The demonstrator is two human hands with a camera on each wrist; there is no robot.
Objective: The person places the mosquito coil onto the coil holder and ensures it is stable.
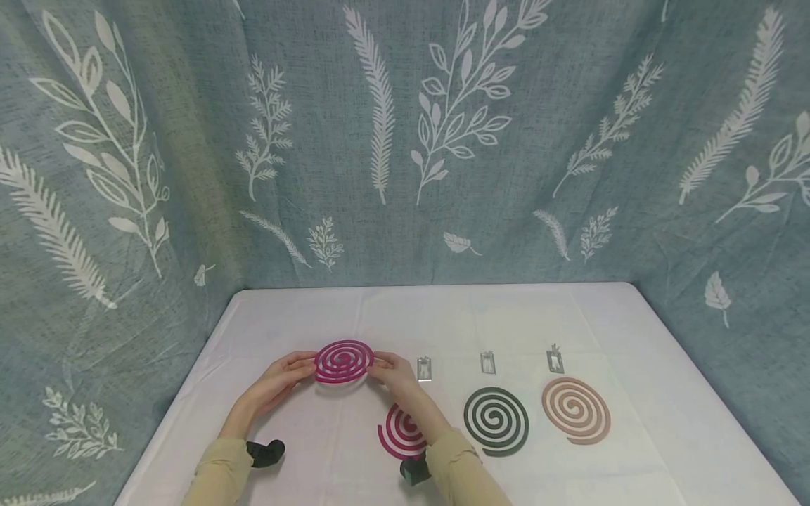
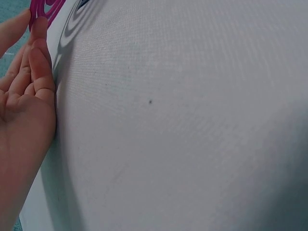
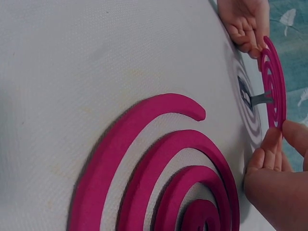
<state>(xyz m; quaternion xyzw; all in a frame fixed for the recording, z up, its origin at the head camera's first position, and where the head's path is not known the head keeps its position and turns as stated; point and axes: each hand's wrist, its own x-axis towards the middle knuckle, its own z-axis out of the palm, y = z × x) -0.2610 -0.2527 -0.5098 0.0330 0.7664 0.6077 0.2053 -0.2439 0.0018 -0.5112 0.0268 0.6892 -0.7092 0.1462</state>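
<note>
A magenta mosquito coil (image 1: 344, 360) is held nearly level above the white table, between both hands. My left hand (image 1: 278, 379) pinches its left edge with thumb and fingertips. At the opposite edge my right hand (image 1: 394, 374) pinches the rim the same way. Beneath the coil, the right wrist view shows a small metal coil stand (image 3: 244, 91) on the table; its upright tongue (image 3: 261, 98) reaches up to the coil's middle. Another magenta coil (image 3: 132, 211) lies flat on the table, partly covered by my right forearm in the head view.
Right of my hands lie a dark green coil (image 1: 496, 420) and a tan coil (image 1: 574, 403). Behind them, three metal stands stretch across in a row: one (image 1: 425, 359), a second (image 1: 487, 354) and a third (image 1: 555, 351). A patterned blue-green curtain (image 1: 405, 239) borders the table.
</note>
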